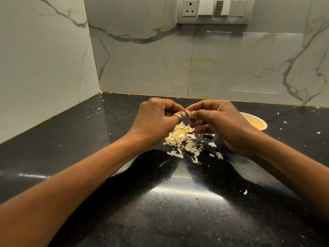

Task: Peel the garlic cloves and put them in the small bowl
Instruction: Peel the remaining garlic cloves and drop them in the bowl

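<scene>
Above a black speckled counter, my two hands meet over a pile of pale garlic skins. My right hand pinches a small garlic clove between thumb and fingers. My left hand, a ring on its thumb, has its fingertips curled against the clove's tip. The small cream bowl stands on the counter behind my right hand, which hides most of it. One more clove lies on the counter under my right hand.
Marble-look walls close the counter at the back and the left, forming a corner. A socket and switch panel is on the back wall. Small skin scraps are scattered over the counter.
</scene>
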`<state>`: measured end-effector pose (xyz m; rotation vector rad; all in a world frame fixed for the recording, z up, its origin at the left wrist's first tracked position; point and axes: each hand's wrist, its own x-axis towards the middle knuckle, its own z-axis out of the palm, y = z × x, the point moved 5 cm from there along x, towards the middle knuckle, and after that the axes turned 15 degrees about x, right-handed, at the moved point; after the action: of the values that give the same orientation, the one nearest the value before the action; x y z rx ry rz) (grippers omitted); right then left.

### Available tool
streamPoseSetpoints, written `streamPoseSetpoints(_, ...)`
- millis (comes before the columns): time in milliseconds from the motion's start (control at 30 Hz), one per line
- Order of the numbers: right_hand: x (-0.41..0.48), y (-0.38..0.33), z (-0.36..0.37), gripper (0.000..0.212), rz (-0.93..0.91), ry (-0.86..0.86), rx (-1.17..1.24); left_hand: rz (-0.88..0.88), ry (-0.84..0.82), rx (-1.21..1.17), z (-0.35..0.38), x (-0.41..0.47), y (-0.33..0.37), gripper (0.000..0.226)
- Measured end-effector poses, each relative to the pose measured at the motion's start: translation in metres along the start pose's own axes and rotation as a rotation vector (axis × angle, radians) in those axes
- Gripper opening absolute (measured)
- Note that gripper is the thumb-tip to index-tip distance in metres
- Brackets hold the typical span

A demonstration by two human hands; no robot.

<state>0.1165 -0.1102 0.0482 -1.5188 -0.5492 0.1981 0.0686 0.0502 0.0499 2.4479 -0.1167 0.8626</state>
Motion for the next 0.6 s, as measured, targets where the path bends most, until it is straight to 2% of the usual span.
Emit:
streamPoseSetpoints(400, 0.0027, 0.0043, 0.0015, 0.012, 0.159, -0.052, 0.190, 0.195, 0.089, 0.094, -0.0018, -0.0021, 0.0077, 0.011)
streamPoseSetpoints(600, 0.0044, 0.0045, 0.0014, 0.015, 0.055, -0.059, 0.123, 0.165, 0.073, 0.164, -0.0027, -0.0010, 0.0072, 0.012)
